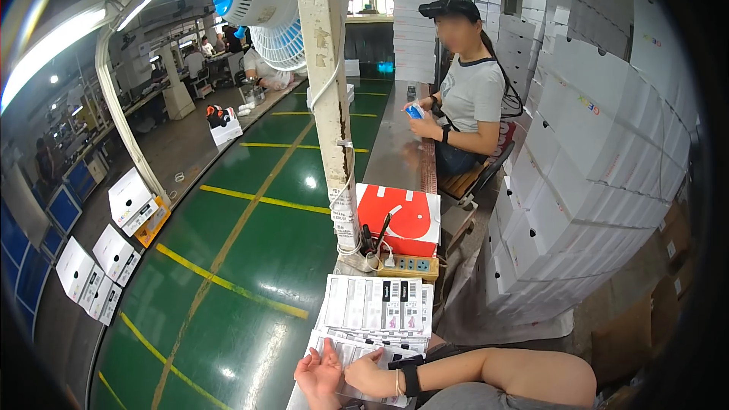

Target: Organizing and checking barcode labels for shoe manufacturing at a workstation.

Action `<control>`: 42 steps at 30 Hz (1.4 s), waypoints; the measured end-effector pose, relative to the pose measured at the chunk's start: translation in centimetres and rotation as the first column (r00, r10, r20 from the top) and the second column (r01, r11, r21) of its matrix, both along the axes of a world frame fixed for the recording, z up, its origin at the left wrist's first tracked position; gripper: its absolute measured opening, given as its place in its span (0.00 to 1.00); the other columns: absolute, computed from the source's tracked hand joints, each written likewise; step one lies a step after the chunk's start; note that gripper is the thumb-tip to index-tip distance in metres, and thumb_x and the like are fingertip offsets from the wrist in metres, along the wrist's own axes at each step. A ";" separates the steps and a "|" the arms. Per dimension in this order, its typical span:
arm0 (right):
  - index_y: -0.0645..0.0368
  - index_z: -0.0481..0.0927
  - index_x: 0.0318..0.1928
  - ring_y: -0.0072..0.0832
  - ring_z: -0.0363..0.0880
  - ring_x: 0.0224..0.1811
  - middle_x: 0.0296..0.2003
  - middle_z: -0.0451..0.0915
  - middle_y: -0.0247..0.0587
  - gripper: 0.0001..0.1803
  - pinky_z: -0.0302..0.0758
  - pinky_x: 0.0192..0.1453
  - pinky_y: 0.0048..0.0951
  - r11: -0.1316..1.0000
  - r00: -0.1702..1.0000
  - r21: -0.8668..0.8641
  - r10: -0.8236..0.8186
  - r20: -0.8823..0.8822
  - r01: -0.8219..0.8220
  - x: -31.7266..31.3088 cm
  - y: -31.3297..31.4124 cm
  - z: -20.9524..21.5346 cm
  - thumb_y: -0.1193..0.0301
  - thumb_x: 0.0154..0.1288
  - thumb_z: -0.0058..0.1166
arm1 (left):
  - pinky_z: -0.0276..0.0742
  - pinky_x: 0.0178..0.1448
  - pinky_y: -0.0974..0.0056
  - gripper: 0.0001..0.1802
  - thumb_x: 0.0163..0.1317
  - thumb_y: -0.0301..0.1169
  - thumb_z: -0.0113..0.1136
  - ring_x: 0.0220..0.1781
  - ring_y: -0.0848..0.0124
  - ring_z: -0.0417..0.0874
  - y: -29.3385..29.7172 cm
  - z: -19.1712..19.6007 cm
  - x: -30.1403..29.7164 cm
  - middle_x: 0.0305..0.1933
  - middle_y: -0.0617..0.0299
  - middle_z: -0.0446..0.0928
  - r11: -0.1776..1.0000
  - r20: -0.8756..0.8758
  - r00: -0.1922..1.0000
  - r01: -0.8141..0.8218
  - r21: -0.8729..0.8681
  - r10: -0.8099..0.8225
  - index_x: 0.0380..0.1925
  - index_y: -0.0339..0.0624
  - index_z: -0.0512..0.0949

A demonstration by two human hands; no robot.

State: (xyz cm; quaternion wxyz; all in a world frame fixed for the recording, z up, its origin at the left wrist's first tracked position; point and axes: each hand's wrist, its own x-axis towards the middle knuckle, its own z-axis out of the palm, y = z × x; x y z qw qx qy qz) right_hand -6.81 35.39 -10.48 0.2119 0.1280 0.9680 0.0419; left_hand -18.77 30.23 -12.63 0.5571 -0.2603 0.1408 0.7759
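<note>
At the lower edge, my left hand (pixel 319 373) is turned partly palm up, its fingers apart and nothing visible in it. Close beside it on the right, my right hand (pixel 367 374) is closed, with the thumb stretched along the fingers; whatever it may hold is too small to make out. Both hands are over a pile of printed label sheets (pixel 342 351), which they partly cover. Just beyond lies another stack of white label sheets (pixel 357 300) with black and pale printed blocks. A black band (pixel 411 377) circles my right wrist.
A post (pixel 323 68) with a fan (pixel 266 11) rises beyond the sheets, beside a red-and-white box (pixel 406 216) and a power strip (pixel 414 266). Left runs a green conveyor belt (pixel 250 250). Stacked white boxes (pixel 562 182) stand right. A co-worker (pixel 471 83) sits ahead holding something blue.
</note>
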 end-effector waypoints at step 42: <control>0.68 0.84 0.30 0.59 0.81 0.27 0.24 0.81 0.60 0.12 0.74 0.27 0.71 0.997 0.999 0.067 0.026 0.039 -0.029 0.0 -0.3 1.8 0.72 0.46 0.56 | 0.72 0.55 0.51 0.12 0.53 0.30 0.46 0.61 0.48 0.69 -0.3 -0.2 0.1 0.63 0.34 0.61 0.999 0.050 0.998 -0.042 0.034 0.040 0.35 0.33 0.71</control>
